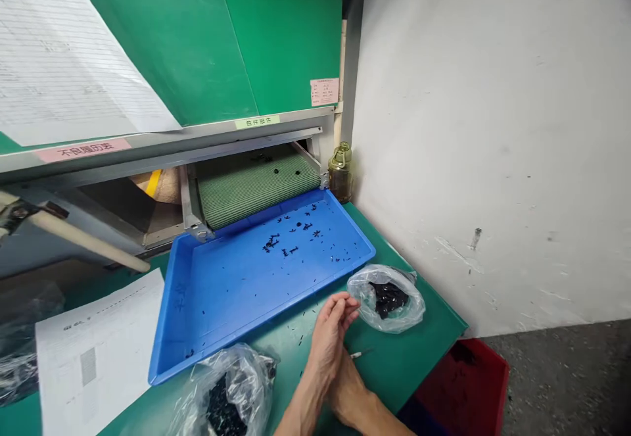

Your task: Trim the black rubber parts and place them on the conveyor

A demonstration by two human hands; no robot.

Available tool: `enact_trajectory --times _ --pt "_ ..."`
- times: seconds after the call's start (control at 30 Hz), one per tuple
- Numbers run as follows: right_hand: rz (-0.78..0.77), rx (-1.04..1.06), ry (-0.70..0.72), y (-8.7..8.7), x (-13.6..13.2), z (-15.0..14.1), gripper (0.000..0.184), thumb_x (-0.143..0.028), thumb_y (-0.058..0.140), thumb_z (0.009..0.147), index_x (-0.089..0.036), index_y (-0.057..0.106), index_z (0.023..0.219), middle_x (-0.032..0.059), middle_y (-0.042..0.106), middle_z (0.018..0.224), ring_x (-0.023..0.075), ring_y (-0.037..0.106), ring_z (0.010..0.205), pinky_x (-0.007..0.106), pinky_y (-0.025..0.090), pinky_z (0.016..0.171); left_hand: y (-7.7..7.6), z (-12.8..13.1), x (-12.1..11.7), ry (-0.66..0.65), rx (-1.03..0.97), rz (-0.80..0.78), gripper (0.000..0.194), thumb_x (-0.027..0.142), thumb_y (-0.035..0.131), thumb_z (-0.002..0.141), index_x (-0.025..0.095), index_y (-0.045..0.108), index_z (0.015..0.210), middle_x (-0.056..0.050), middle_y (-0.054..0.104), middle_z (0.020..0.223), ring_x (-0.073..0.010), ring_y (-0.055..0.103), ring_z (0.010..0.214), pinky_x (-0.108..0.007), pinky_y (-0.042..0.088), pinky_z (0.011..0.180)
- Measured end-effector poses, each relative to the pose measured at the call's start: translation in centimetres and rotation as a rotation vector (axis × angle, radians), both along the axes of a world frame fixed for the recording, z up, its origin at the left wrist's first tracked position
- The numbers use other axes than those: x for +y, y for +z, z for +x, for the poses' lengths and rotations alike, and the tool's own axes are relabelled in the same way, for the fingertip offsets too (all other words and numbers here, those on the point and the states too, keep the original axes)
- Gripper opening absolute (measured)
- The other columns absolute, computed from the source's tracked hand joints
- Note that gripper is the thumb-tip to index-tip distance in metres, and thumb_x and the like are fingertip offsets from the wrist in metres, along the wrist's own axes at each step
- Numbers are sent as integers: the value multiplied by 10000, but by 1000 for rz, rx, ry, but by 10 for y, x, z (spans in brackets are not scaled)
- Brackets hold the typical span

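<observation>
On the green table, the left hand and right hand lie together near a plastic bag of black parts, with black pieces scattered in the blue tray.

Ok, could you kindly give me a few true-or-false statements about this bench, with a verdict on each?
The blue plastic tray holds scattered small black pieces: true.
The left hand and right hand are both over the tray: false, they are over the green bench, in front of it.
The yellowish bottle stands inside the tray: false, it stands beyond the tray's far corner.
A clear plastic bag beside the left hand holds black pieces: true.
The red bin sits on the bench: false, it is below the bench's edge.
A printed paper sheet lies left of the tray: true.
</observation>
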State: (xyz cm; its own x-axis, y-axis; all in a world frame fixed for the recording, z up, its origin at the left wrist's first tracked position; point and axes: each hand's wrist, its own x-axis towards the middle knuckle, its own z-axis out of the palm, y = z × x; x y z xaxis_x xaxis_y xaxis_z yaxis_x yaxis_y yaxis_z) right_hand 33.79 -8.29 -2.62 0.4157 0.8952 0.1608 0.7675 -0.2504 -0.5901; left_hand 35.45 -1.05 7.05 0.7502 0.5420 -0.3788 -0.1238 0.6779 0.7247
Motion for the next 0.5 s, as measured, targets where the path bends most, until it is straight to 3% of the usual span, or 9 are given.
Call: enact_trajectory --times 0.1,0.2,0.27,0.4,0.5 --pt "-124 2 110 14 -5 2 278 -94 467 851 -197 633 1049 95 624 1043 261 536 1011 405 428 915 5 -22 36 96 3 52 234 351 706 751 174 653 895 -24 650 769 -170 650 820 -263 497 723" --pt "-226 58 207 34 -8 14 327 -35 423 815 -204 629 1005 74 583 969 227 526 906 365 440 829 9 -37 88 202 149 317 284 397 655 767 180 611 945 -29 646 781 -188 657 835 -277 507 696" --pt "-191 151 228 44 -7 23 331 -16 407 802 -212 613 972 57 551 953 202 517 881 304 438 772 8 -42 130 257 280 505 333 429 609 775 181 588 996 -57 664 848 -208 658 874 -297 509 698" --pt "-120 359 232 52 2 38 388 -2 385 779 -239 561 1030 29 531 999 145 532 796 240 435 745 -4 -34 209 261 445 677 344 398 601 764 163 606 1016 -104 674 966 -236 646 900 -321 502 693" --pt "-86 465 205 51 12 42 458 -15 381 771 -248 572 1116 36 558 1008 146 559 825 234 443 771 -17 -13 252 210 573 827 261 333 610 795 145 641 972 -116 669 1002 -257 616 964 -381 493 786"
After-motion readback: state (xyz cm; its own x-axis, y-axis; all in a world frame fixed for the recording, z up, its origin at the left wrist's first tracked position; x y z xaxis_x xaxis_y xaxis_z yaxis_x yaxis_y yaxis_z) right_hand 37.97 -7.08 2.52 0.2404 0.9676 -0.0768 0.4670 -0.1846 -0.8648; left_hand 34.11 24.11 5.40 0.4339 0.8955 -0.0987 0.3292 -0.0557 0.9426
